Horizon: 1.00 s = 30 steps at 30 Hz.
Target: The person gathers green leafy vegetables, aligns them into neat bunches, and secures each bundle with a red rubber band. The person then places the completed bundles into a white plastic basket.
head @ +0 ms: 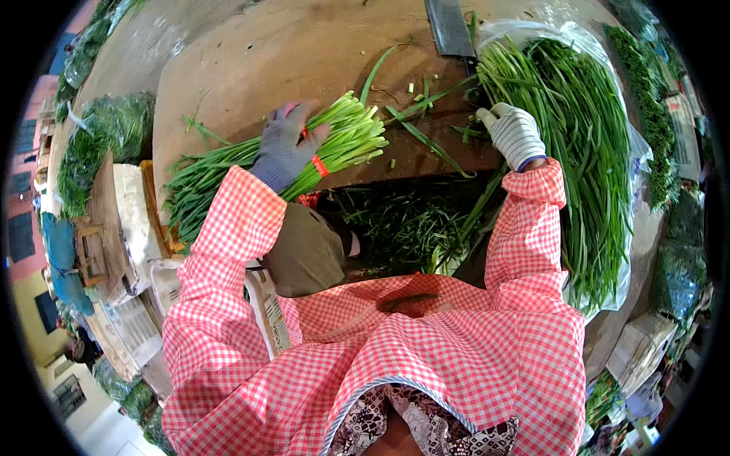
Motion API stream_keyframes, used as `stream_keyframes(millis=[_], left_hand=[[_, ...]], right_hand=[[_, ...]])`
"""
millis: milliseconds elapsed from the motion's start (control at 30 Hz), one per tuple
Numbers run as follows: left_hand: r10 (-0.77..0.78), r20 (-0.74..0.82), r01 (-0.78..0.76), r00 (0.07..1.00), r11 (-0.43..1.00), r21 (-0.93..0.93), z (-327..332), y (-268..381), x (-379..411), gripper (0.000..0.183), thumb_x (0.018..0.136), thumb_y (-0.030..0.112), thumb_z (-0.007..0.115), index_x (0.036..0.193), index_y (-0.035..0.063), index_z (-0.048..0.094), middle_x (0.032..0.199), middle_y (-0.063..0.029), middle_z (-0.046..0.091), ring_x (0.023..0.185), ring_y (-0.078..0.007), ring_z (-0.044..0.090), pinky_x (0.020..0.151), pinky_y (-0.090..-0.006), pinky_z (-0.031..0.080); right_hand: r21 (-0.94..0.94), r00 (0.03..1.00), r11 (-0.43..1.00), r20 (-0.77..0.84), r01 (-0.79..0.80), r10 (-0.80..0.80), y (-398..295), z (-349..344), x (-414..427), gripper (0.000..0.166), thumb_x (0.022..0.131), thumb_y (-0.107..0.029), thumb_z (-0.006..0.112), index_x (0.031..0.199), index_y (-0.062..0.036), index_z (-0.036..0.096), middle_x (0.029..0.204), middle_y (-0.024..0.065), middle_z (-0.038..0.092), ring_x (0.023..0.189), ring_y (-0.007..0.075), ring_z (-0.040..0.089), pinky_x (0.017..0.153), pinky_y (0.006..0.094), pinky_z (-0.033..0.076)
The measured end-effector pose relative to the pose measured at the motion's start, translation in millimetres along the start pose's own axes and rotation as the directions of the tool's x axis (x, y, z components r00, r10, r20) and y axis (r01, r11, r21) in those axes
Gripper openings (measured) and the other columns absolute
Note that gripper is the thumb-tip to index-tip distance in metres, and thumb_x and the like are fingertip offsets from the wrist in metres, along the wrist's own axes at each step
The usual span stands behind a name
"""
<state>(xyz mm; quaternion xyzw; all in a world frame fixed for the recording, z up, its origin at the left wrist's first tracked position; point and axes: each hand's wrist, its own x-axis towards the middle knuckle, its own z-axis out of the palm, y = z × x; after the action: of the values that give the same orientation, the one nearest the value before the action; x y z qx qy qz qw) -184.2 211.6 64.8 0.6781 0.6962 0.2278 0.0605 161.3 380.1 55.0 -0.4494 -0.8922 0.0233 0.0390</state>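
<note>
My left hand (pixel 291 139), in a grey-purple knitted glove, rests over a bundle of garlic chives (pixel 348 134) lying on the brown board (pixel 239 74). An orange-red band (pixel 320 166) goes around the bundle near its pale cut ends; its green leaves trail to the left. My right hand (pixel 510 131), in a white striped glove, is at the left edge of a large heap of loose chives (pixel 576 131) in a clear plastic bag (pixel 621 290). Whether its fingers grip any stems I cannot tell. Just beyond the right hand lies a cleaver (pixel 449 28) with its dark handle towards me.
Loose leaves (pixel 428 142) and cut stem bits lie on the board. Below its near edge is a pile of green trimmings (pixel 416 222). Bagged greens (pixel 122 128) and a white foam box (pixel 134 211) stand at the left; another box (pixel 641 345) stands lower right.
</note>
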Motion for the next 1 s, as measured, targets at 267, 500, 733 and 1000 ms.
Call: stream_keyframes(millis=[267,500,733,1000], left_hand=[[-0.008,0.229,-0.024,0.973,0.99,0.136,-20.5,23.9,-2.5,0.095,0.066,0.062,0.067,0.133,0.0022,0.038,0.124,-0.0238,0.05,0.114,-0.0396,0.049,0.098,-0.0453,0.037],[-0.245,0.506,0.284,0.827,0.959,0.0,-20.3,24.9,27.5,0.094,0.065,0.069,0.064,0.128,0.0019,0.047,0.121,-0.0218,0.053,0.113,-0.0349,0.051,0.096,-0.043,0.039],[-0.153,0.348,0.173,0.925,0.985,-0.027,-7.2,14.5,19.0,0.086,0.067,0.065,0.067,0.12,-0.0007,0.052,0.11,-0.0229,0.058,0.103,-0.0356,0.057,0.089,-0.0419,0.043],[0.02,0.248,-0.099,0.969,0.945,0.311,-26.3,57.8,3.6,0.112,0.059,0.067,0.067,0.138,-0.0011,0.027,0.131,-0.0224,0.038,0.12,-0.0377,0.038,0.105,-0.0468,0.026]], right_hand=[[-0.01,0.992,0.994,0.067,-0.11,0.11,-15.6,-8.4,30.0,0.055,0.075,-0.057,0.064,0.082,-0.0023,0.064,0.071,0.0203,0.064,0.071,0.0365,0.062,0.066,0.0431,0.05],[0.042,0.989,0.988,0.008,-0.148,0.147,-15.8,-3.4,40.7,0.057,0.071,-0.058,0.066,0.072,-0.0012,0.06,0.065,0.0201,0.061,0.065,0.0357,0.061,0.064,0.0432,0.049],[0.003,0.962,0.985,0.217,-0.171,0.166,-30.4,-9.3,17.2,0.058,0.068,-0.057,0.068,0.078,-0.0004,0.061,0.071,0.0192,0.063,0.073,0.0351,0.062,0.068,0.0419,0.05],[0.023,0.996,0.998,0.066,-0.061,0.059,-26.4,-3.4,51.0,0.058,0.069,-0.056,0.067,0.076,0.0006,0.062,0.07,0.0202,0.063,0.07,0.0348,0.063,0.067,0.0409,0.05]])
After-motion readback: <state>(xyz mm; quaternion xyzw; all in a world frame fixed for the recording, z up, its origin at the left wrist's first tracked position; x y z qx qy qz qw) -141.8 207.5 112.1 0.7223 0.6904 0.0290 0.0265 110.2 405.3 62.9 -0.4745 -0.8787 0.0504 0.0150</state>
